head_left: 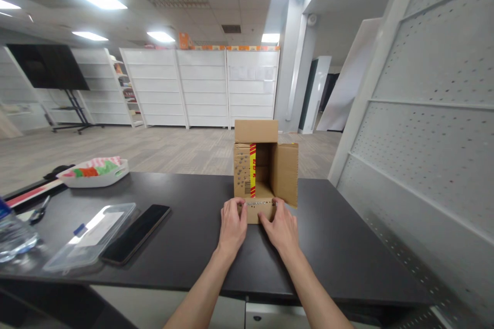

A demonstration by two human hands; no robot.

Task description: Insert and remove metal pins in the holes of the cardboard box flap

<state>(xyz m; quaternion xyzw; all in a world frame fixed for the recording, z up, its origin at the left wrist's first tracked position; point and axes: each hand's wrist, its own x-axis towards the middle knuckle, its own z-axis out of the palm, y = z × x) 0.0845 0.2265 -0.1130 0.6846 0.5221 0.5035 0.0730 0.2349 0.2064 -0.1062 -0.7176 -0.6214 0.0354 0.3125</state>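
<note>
An open cardboard box [266,169] rests on its side on the dark tabletop, its opening facing me. Small dark round spots dot its left flap [242,169], which has a yellow and red tape strip [252,169] along its edge. My left hand [233,221] has its thumb and fingers closed at the left edge of the lower flap [254,214]. At the flap's right side is my right hand [281,223], fingers curled at its upper edge and thumb on its front. A row of tiny shiny dots [259,203] runs between my fingertips; whether they are loose or fixed, I cannot tell.
To the left lie a black phone [136,234], a clear plastic case [92,236] and a water bottle [15,234]. A white tray [96,177] with colourful contents stands at the far left edge. A perforated panel [424,144] rises along the right side.
</note>
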